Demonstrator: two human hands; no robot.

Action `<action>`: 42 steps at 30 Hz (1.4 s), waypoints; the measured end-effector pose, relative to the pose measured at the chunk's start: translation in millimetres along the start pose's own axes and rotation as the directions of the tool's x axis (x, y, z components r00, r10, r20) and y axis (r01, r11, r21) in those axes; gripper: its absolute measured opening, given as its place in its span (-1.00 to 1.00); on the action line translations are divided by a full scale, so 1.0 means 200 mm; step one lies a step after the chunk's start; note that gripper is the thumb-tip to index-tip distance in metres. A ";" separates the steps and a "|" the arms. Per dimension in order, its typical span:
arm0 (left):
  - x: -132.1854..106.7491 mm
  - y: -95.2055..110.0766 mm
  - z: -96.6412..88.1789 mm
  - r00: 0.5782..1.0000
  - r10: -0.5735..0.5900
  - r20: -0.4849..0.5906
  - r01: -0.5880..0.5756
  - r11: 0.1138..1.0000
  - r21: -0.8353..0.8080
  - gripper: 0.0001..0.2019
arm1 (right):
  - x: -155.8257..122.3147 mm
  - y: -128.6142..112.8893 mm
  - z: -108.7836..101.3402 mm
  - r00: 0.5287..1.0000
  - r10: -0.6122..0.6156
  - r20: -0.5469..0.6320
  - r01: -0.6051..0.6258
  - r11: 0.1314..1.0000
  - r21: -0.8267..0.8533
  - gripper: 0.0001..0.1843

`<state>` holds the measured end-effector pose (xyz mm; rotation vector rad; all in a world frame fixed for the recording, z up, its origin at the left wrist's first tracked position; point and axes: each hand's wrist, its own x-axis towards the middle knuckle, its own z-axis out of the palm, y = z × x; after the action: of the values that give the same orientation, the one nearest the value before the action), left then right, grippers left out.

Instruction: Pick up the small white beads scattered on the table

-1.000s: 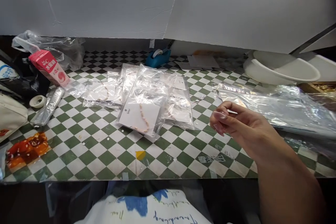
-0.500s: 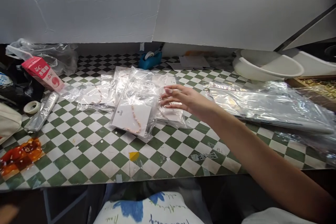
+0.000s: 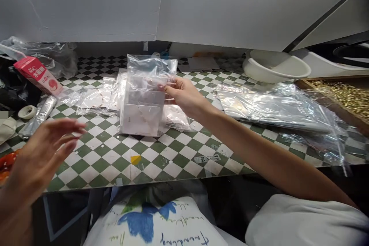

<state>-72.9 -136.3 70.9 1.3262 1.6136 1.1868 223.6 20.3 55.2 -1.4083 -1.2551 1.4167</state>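
As right hand [image 3: 184, 98] grips edge, clear jewelry bag [image 3: 142, 100] stands upright.

Pink carton [image 3: 37, 75], roll of tape [image 3: 27, 112] and white basin [image 3: 273, 67] on a green-checkered tabletop [image 3: 100, 165]

Bright, even light, source out of frame; shadows faint, soft. Hard white glare streaks on raised bag [image 3: 150, 73] and on plastic sleeve [image 3: 273, 107] at right of frame. White panels [image 3: 86, 4] along top flat, pale grey, evenly lit. Deep shadow below bench [image 3: 173, 169] along lower frame. Left hand [image 3: 43, 150] at lower left soft with blur. Wide-angle bowing toward edges; bench front line curves. Centre sharpest.
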 end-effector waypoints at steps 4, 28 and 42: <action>0.23 0.03 0.29 0.996 -0.006 0.090 0.029 0.967 -0.254 -0.31 | -0.09 -0.11 0.04 0.975 -0.123 0.186 0.101 0.987 0.125 -0.94; 0.46 0.05 0.45 0.937 -0.345 0.047 0.314 0.779 -0.543 -0.49 | 0.13 -0.12 -0.34 0.974 -0.052 -0.220 0.014 0.985 -0.173 -0.91; 0.40 0.07 0.42 0.887 -0.451 0.095 0.436 0.756 -0.489 -0.58 | 0.05 -0.03 0.05 0.965 -0.041 0.260 0.076 0.989 -0.129 -0.55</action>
<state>-7.9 -40.5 59.1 0.5499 1.3969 1.2069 212.4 30.7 57.8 -1.2943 -1.5742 1.5329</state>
